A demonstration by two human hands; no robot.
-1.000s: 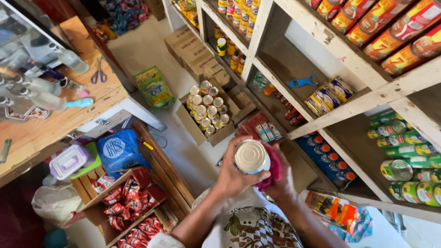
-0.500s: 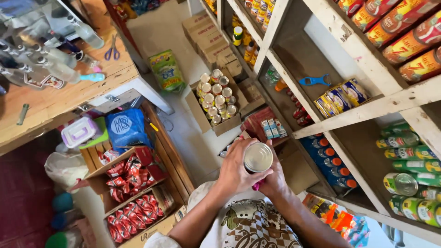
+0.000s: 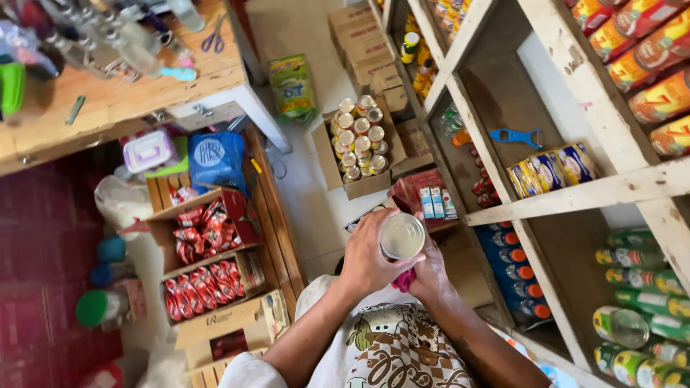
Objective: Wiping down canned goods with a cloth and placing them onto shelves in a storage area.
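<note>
Person seen from above, wearing a white short-sleeved shirt (image 3: 392, 352) that is showing a brown looping pattern and a cartoon print. Both forearms are showing bare; left hand (image 3: 370, 259) and right hand (image 3: 431, 276) are wearing no gloves.

Your silver round tin can (image 3: 402, 236), pink cloth (image 3: 403, 279) under it. Your shirt (image 3: 392, 352): white, brown swirl print. Red sachets in cardboard boxes (image 3: 203, 232). Green cans on wooden shelf (image 3: 636, 280). Blue bag (image 3: 217, 159).
</note>
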